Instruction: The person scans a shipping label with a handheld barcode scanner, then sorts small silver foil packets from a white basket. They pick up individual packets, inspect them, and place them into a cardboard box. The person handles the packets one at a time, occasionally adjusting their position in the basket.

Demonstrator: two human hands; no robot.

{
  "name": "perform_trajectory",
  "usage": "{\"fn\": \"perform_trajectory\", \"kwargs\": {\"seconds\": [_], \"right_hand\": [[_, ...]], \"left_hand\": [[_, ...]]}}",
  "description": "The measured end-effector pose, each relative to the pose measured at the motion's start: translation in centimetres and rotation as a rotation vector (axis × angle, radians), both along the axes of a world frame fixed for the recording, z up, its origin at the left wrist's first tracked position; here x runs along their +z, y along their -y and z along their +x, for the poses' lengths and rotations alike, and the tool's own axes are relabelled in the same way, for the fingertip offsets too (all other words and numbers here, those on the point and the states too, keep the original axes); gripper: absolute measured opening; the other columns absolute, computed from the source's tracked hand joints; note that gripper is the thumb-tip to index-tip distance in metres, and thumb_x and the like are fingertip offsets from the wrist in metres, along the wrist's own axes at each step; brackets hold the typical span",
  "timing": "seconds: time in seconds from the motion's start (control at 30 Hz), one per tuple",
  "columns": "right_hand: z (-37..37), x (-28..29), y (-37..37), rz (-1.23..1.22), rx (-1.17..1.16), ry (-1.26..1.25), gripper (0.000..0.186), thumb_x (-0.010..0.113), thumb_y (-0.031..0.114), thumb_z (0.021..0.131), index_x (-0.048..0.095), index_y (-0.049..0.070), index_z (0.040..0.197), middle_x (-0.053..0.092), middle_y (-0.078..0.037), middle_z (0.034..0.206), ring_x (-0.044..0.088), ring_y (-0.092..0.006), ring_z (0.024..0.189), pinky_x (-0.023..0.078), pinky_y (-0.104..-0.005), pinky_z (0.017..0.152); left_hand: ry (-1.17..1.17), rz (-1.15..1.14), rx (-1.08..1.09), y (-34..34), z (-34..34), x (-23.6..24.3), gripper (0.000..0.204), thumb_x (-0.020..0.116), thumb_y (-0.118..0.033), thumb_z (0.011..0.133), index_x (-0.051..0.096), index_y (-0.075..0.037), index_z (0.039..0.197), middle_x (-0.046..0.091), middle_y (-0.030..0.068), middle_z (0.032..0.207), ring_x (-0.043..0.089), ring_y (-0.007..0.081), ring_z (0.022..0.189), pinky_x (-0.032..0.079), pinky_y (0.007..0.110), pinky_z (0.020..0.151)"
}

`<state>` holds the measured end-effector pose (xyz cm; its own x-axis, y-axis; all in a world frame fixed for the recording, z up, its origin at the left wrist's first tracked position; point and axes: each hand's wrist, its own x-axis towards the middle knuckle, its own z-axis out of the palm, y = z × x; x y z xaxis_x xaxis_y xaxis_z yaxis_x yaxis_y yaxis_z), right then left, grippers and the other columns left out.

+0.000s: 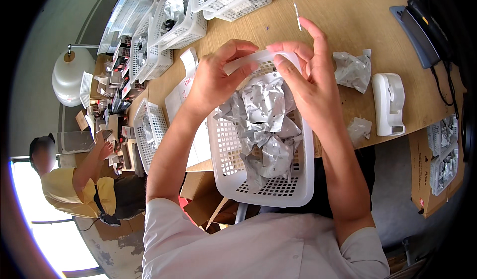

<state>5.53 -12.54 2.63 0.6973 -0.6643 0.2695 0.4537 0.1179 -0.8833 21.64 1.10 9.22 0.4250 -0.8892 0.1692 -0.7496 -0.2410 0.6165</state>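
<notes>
My left hand (218,80) is closed on the far rim of a white perforated plastic basket (221,159), at its upper-left corner. My right hand (310,80) is at the upper-right corner, thumb and some fingers on the rim, with one finger raised beside a thin white strip (297,15); whether that finger touches the strip I cannot tell. Crumpled white printed paper bundles (263,105) fill much of the basket, which sits tilted over the table's near edge.
More white baskets (174,20) line the back and left. A white dispenser (390,105), crumpled paper (352,70) and a black device with cables (420,30) lie on the right of the wooden table (338,20). A co-worker in yellow (69,189) works at left. Cardboard (417,174) stands below right.
</notes>
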Motion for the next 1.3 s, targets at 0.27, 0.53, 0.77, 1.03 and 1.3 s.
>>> {"fn": "perform_trajectory", "kwargs": {"seconds": [0.27, 0.53, 0.77, 1.03, 1.3], "right_hand": [[-0.1, 0.2, 0.1, -0.051, -0.039, -0.06, 0.075, 0.075, 0.011, 0.107, 0.032, 0.002, 0.167, 0.077, -0.011, 0.123, 0.065, -0.0122, 0.11, 0.05, -0.03, 0.1], [-0.4, 0.5, -0.3, -0.091, -0.041, -0.096, 0.075, 0.074, 0.006, 0.107, 0.031, 0.005, 0.169, 0.075, -0.01, 0.126, 0.063, -0.0101, 0.114, 0.048, -0.0292, 0.103], [0.0, -0.1, -0.1, -0.164, -0.112, -0.074, 0.079, 0.077, 0.023, 0.105, 0.032, 0.001, 0.165, 0.079, -0.014, 0.119, 0.073, -0.021, 0.085, 0.056, -0.0341, 0.068], [0.1, -0.4, -0.3, -0.164, -0.12, -0.043, 0.079, 0.077, 0.028, 0.107, 0.032, 0.001, 0.165, 0.078, -0.017, 0.118, 0.075, -0.025, 0.089, 0.058, -0.036, 0.072], [0.0, -0.3, -0.3, -0.164, -0.117, -0.06, 0.075, 0.073, 0.028, 0.109, 0.032, 0.001, 0.165, 0.078, -0.017, 0.117, 0.075, -0.0268, 0.087, 0.057, -0.0383, 0.074]], "left_hand": [[0.908, -0.122, -0.194, -0.8, -0.1, 0.5, 0.03, 0.096, -0.011, 0.075, 0.083, -0.011, 0.103, 0.076, 0.0023, 0.107, 0.077, 0.021, 0.085, 0.061, 0.036, 0.067], [1.169, -0.186, -0.44, -0.8, 0.8, 0.9, 0.031, 0.084, -0.008, 0.07, 0.083, -0.009, 0.101, 0.071, 0.0024, 0.104, 0.076, 0.02, 0.088, 0.063, 0.032, 0.065], [1.135, -0.131, -0.429, -0.6, 0.2, 0.9, 0.032, 0.082, -0.006, 0.069, 0.081, -0.003, 0.101, 0.074, 0.0048, 0.102, 0.077, 0.0225, 0.087, 0.063, 0.033, 0.066], [1.171, -0.147, -0.414, -0.7, 0.0, 0.8, 0.033, 0.082, -0.004, 0.07, 0.08, -0.001, 0.103, 0.071, 0.006, 0.099, 0.076, 0.0227, 0.084, 0.062, 0.032, 0.064], [1.371, -0.145, -0.391, 0.1, 0.2, 0.4, 0.024, 0.079, -0.01, 0.071, 0.074, -0.007, 0.094, 0.062, 0.0018, 0.097, 0.066, 0.0151, 0.079, 0.051, 0.028, 0.057]]}}
